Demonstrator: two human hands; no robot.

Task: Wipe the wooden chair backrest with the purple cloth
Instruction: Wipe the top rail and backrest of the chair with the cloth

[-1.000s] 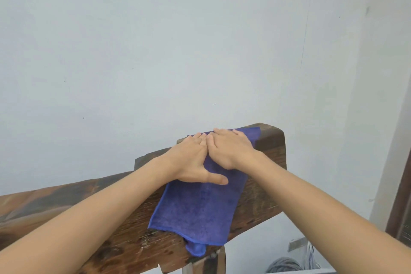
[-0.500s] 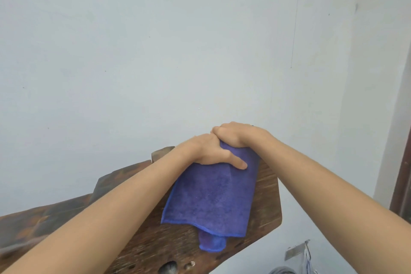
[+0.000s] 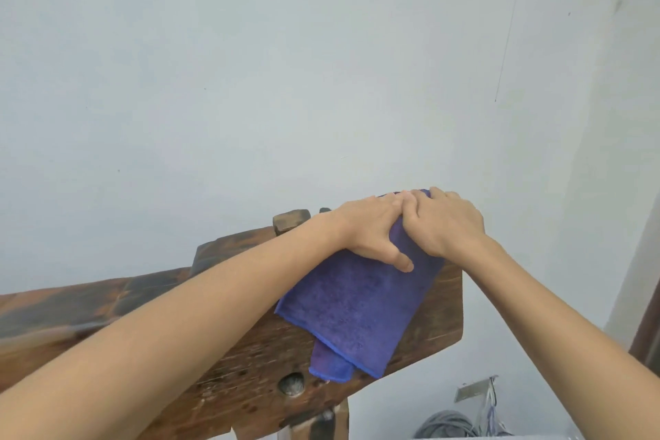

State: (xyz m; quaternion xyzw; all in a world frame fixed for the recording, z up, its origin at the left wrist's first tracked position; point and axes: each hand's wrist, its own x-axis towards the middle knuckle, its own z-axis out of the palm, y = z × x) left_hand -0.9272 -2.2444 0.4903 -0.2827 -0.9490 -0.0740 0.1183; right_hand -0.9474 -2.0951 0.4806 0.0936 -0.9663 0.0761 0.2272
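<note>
Reaching forward, both arms meet at the wooden backrest (image 3: pixel 434 318). The purple cloth (image 3: pixel 357 307) drapes over its top edge near the right end, hanging down the near face. The left hand (image 3: pixel 371 232) and right hand (image 3: pixel 446 221) press flat on it, fingers spread, likely pinning it for wiping. No writing is visible.

We count two hands, left (image 3: pixel 371 236) and right (image 3: pixel 446 221), one purple cloth (image 3: pixel 357 311), one wooden chair backrest (image 3: pixel 250 350), and one grey cable coil (image 3: pixel 446 425).
</note>
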